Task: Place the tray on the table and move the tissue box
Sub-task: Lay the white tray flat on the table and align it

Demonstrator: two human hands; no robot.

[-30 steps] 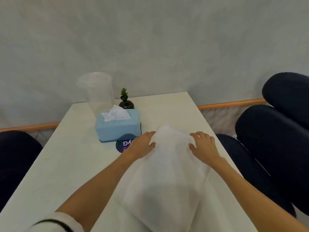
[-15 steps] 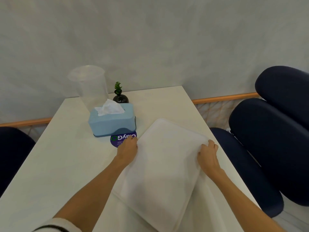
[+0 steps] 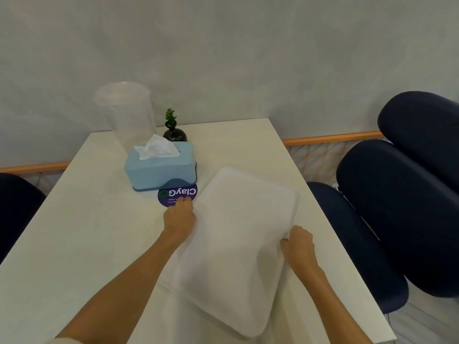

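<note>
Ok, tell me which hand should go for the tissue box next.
Left. The left hand sits at the tray's left edge, just in front of the tissue box. The right hand is at the far edge, with the tray between it and the box.

forearms bare | hands [image 3: 180, 217] ungloved | pale sleeve edge [image 3: 59, 341] at left elbow

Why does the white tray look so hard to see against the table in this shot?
Head view: soft, flat lighting leaves the white tray only faint edge shadows on the pale table; wide-angle distortion bows the table edges; the blue tissue box reads clearly.
</note>
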